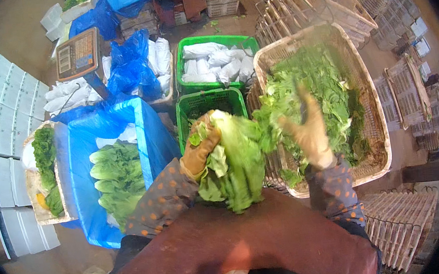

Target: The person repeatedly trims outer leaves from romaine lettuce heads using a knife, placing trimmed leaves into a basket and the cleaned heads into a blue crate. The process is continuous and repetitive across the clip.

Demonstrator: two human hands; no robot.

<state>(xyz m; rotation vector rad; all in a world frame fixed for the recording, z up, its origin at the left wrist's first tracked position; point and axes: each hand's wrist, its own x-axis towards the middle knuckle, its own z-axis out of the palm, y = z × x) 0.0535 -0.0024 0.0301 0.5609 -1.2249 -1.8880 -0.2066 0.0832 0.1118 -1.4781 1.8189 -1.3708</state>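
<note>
My left hand (pixel 202 143), in a tan glove, grips a head of leafy lettuce (pixel 242 154) by its pale base, above my lap. The leaves hang down over a reddish-brown apron (pixel 234 232). To the right, my gloved right hand (pixel 312 134) is blurred by motion, with thumb and fingers spread. A dark sliver shows between them; what it is cannot be told. This hand is over a dirty pale plastic crate (pixel 379 135) heaped with loose lettuce leaves (pixel 310 74). Blurred leaves lie between the lettuce head and my right thumb.
On the left, a blue-lined box (pixel 143 141) holds lettuce heads (pixel 119 181) in a row. A green crate (pixel 210 95) stands ahead; behind it another green crate (pixel 216 38) holds white packets. A digital scale (pixel 78 55) rises at the back left. Stacked crates (pixel 402 225) stand at right.
</note>
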